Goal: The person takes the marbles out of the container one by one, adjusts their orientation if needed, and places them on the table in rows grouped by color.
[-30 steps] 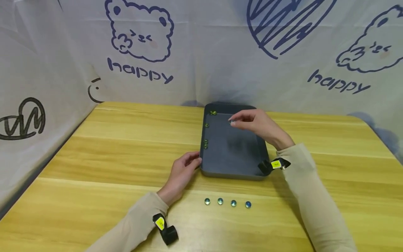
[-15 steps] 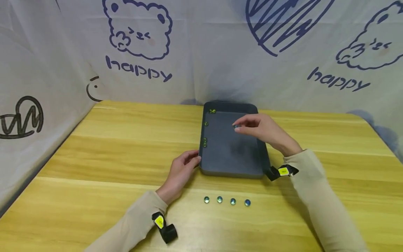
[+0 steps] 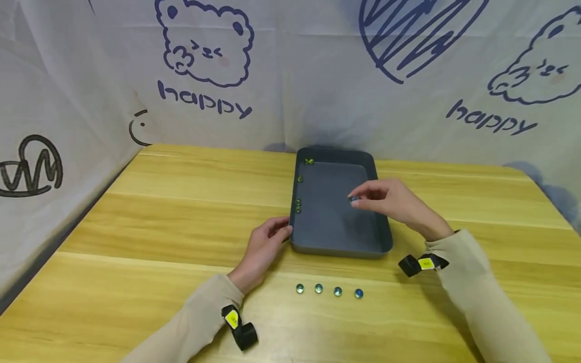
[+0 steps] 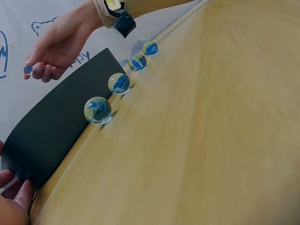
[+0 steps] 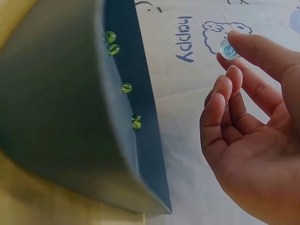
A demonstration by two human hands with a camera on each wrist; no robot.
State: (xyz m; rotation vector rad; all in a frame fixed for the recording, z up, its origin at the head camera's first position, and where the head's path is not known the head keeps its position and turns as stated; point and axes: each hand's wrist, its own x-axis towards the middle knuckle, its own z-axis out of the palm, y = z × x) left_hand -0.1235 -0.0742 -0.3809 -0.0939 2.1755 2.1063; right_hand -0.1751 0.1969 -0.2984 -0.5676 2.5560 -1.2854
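Between thumb and index finger my right hand [image 3: 401, 205] pinches a clear glass marble [image 5: 228, 49] with a blue swirl, held above the right side of a dark grey tray [image 3: 338, 227]. Its other fingers curl loosely in the right wrist view. At the tray's front left corner, my left hand [image 3: 262, 249] holds the outer wall, thumb and fingertips against it; some of its fingers are hidden. Several green marbles [image 3: 298, 202] lie inside along the tray's left wall. In front of the tray, several blue-swirled marbles [image 4: 98, 110] stand in a row on the table.
The wooden table [image 3: 159, 227] runs back to a white cloth [image 3: 313, 91] bearing drawn bears and the word happy. A black wrist camera [image 3: 245, 335] sits on the left sleeve, and another wrist camera [image 3: 410, 264] on the right one.
My right hand has drawn to the right and nearer across the tray, still pinching the marble. My left hand, the tray and the other marbles stay in place.
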